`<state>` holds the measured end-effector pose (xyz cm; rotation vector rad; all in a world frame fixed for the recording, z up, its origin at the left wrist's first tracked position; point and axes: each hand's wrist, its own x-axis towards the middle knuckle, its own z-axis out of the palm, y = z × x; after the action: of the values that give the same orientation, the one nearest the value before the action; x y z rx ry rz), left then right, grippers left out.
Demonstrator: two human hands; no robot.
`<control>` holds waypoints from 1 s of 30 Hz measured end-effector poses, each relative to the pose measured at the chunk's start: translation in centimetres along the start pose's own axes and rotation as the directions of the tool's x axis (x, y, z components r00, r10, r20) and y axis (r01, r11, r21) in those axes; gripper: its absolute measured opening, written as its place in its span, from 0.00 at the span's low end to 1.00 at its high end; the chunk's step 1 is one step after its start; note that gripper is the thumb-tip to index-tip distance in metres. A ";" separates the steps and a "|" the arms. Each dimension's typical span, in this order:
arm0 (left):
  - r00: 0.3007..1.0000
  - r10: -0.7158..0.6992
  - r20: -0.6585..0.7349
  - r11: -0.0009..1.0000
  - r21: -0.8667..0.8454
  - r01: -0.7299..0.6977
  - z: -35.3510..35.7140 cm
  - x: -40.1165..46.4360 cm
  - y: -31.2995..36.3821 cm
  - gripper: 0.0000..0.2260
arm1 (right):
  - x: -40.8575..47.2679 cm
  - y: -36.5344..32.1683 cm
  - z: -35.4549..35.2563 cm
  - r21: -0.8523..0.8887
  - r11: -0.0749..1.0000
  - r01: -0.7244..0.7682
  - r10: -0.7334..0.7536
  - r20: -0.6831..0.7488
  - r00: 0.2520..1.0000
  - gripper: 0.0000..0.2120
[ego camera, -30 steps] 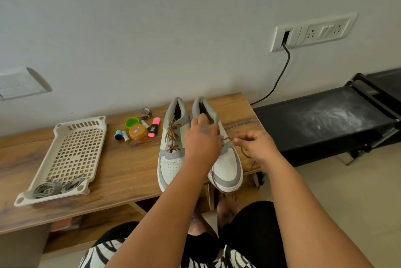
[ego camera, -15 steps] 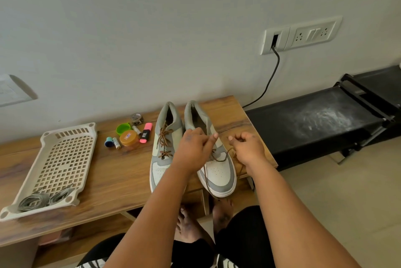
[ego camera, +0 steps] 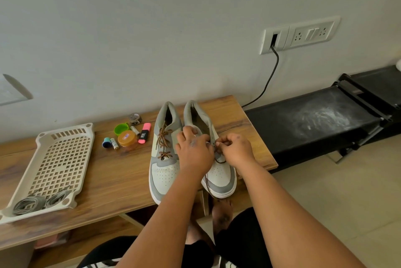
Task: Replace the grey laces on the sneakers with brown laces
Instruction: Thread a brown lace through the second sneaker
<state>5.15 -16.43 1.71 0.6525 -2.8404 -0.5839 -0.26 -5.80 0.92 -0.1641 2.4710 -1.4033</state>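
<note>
Wooden table (ego camera: 104, 183) against a pale wall. At its left end we see a cream perforated tray (ego camera: 54, 165), long side running away from us; two coiled grey laces (ego camera: 32, 202) lie in its near end. Between tray and shoes, a small cluster: blue-capped thread spool (ego camera: 106, 142), a small battery (ego camera: 114, 143) just beside it, an amber jar with a brown lid (ego camera: 127, 140), a green lid (ego camera: 121, 129), a tape roll (ego camera: 135, 119) and a pink highlighter (ego camera: 144, 133). To the right of the table, a black treadmill deck (ego camera: 314, 122), dusted white. A black cable (ego camera: 269, 79) drops from the wall socket plate (ego camera: 299, 34).

Our own forearms cross the near table edge and hide the midfoot of the right-hand shoe.

The two sneakers stand side by side, touching or nearly so, near the table's right end. Both lie lengthwise away from us: toes toward us at the near edge, heels toward the wall. Left sneaker (ego camera: 165, 157) carries a brown lace (ego camera: 163, 142), crossed through its eyelets and tied. Right sneaker (ego camera: 219, 172) is partly laced; a dark brown lace (ego camera: 219, 160) loops over its tongue and one end trails down past the toe.

Left hand (ego camera: 194, 152) lies over the right sneaker's eyelets, fingers curled; what they hold we cannot tell. Right hand (ego camera: 235, 148) pinches the dark brown lace between thumb and fingertips, close against the left hand.
</note>
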 end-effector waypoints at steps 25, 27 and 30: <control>0.999 0.036 0.024 0.994 -0.105 -0.033 1.1 -0.8 -0.5 0.09 | -0.6 -1.0 -0.2 0.184 0.974 0.131 -0.133 -0.002 0.991 0.21; 0.997 0.080 0.022 0.987 -0.143 -0.076 0.6 -0.5 -0.7 0.10 | -0.6 -1.3 -0.3 0.035 0.972 0.231 -0.234 0.101 0.967 0.24; 0.996 0.092 -0.010 0.954 -0.285 -0.091 -0.4 0.3 -1.4 0.10 | -0.4 -0.9 -0.4 -0.069 0.972 0.223 -0.215 0.105 0.971 0.24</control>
<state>5.57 -17.89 1.54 0.4663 -2.6940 -0.9542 -0.01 -5.84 1.93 -0.5256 2.4903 -1.3432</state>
